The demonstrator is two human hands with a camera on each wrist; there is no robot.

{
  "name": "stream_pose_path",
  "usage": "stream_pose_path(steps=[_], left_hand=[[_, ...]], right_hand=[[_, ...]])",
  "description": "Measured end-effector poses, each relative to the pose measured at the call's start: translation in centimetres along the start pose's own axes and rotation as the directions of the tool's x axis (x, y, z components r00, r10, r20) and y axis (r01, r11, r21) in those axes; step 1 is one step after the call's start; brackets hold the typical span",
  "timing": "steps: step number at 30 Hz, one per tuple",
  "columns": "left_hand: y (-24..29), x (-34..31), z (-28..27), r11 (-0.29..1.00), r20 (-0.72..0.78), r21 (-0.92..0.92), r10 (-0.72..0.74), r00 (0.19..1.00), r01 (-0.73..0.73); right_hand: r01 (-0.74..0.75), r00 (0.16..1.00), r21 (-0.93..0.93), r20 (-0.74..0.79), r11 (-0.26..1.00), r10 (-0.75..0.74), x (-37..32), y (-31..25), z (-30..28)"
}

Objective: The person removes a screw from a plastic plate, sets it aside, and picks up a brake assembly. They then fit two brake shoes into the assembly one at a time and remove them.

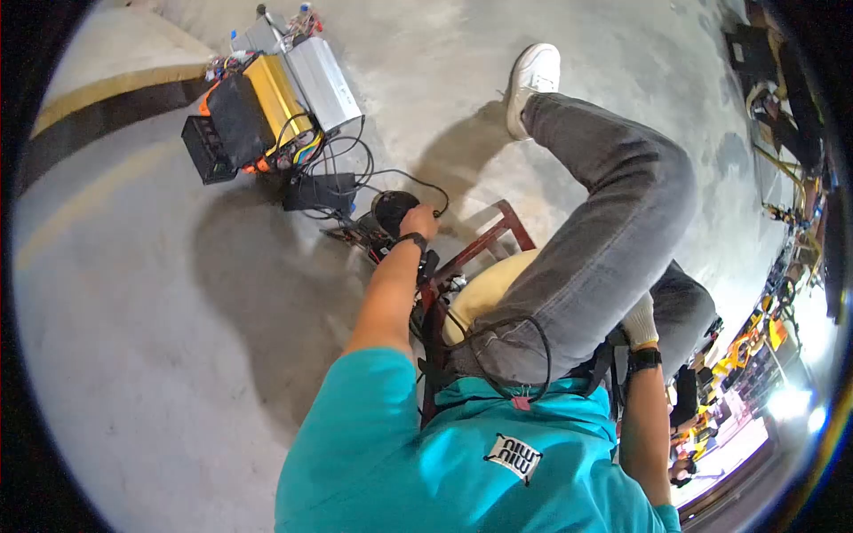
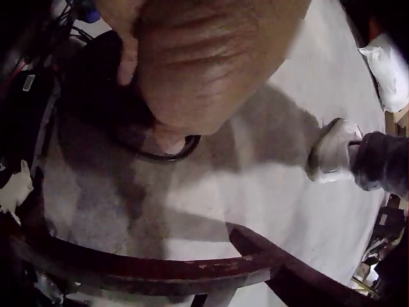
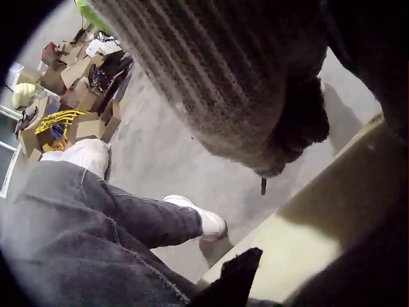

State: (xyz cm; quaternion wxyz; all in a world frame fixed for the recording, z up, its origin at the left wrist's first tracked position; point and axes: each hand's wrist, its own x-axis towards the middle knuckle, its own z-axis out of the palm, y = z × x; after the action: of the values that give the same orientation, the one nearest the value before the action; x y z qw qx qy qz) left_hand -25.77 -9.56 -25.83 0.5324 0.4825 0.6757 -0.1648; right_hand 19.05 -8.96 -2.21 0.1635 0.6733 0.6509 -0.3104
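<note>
My bare left hand (image 1: pixel 419 222) reaches down to the floor in front of the stool and curls its fingers round a black cable (image 2: pixel 167 154) beside a round black part (image 1: pixel 394 208). Up close in the left wrist view, the left hand (image 2: pixel 198 64) fills the top and the cable loops under its fingers. My right hand (image 1: pixel 638 322) wears a white knit glove (image 3: pixel 223 77) and rests low behind my grey-trousered thigh (image 1: pixel 613 231). How its fingers lie is hidden.
A cluster of electronics (image 1: pixel 267 98) with a yellow block, silver boxes and a black box lies on the concrete, wired to the round part. I sit on a red-brown stool frame (image 1: pixel 502 222) with a cream cushion (image 1: pixel 484 289). My white shoe (image 1: pixel 533 75) is stretched ahead. Cluttered boxes (image 3: pixel 70 96) stand at the right.
</note>
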Motion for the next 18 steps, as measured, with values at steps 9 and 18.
stream_pose_path(steps=[9, 18], left_hand=[[-2.0, -0.2, -1.9, 0.958, -0.337, -0.210, 0.115, 0.935, -0.193], [4.0, -3.9, -10.6, 0.613, -0.269, -0.733, 0.138, 0.953, -0.295]], right_hand=[[-0.263, 0.920, 0.819, 0.054, 0.511, 0.388, 0.6, -6.1, -6.5], [0.294, 0.768, 0.955, -0.262, 0.042, 0.585, -6.3, 3.7, -13.8]])
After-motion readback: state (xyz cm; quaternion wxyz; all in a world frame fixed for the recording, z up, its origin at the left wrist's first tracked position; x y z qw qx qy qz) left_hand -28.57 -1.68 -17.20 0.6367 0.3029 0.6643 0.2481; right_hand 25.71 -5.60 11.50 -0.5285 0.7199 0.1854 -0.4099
